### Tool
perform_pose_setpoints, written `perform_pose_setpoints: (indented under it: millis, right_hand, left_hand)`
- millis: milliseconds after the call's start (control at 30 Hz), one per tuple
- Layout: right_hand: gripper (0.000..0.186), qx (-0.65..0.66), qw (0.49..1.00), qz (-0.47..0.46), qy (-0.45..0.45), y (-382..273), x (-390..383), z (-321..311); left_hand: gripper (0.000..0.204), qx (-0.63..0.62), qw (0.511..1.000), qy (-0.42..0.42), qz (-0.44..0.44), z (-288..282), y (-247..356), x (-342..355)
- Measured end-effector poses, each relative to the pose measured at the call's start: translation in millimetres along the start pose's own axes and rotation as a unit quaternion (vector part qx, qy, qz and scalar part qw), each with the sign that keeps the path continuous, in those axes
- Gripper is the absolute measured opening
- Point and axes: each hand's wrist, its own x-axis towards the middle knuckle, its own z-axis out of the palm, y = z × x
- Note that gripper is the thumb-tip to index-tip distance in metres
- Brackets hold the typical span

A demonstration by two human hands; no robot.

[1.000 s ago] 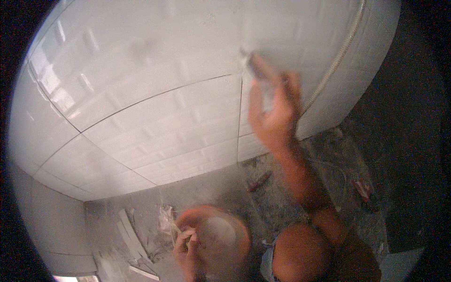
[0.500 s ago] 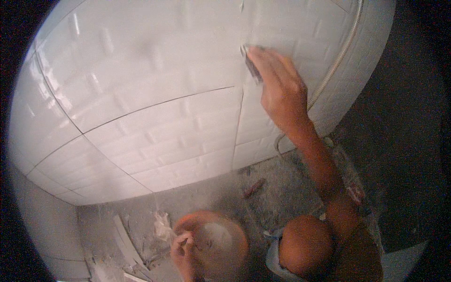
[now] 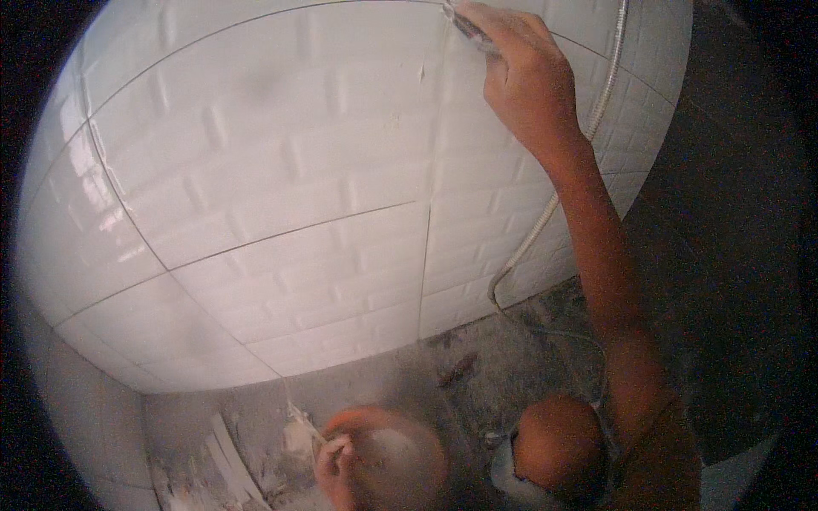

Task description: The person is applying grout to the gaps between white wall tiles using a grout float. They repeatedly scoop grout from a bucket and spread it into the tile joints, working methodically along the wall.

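The right arm (image 3: 609,255) rises steeply from the lower right of the frame, leaning left to a hand near the top edge, right of centre. The right hand (image 3: 532,77) shows its back, its wrist in front of a ribbed hose (image 3: 607,95). Its fingers bend toward the upper left and are wrapped around a small dark tool (image 3: 471,32); the tool's pale tip sits by a joint of the white tiled wall (image 3: 281,162), at the top edge.

At the lower edge, left of centre, the left hand (image 3: 335,460) is raised on an upright forearm, beside the left rim of an orange basin (image 3: 362,417). Its fingers are curled inward, nearly together. A thin pale strip (image 3: 305,422) slants toward them from the upper left; I cannot tell whether they grip it.
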Motion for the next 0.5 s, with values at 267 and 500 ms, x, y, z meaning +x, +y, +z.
perform_pose_setpoints:
  millis: [267,500]
  right_hand:
    - [0.054,0.088,0.994,-0.003,-0.069,-19,-69,23]
    - [0.046,-0.002,1.0,-0.007,-0.025,-5,18,0]
  left_hand:
    - [0.022,-0.1,0.992,-0.026,-0.067,17,17,17]
    - [0.021,-0.047,0.998,-0.042,-0.014,24,-5,32]
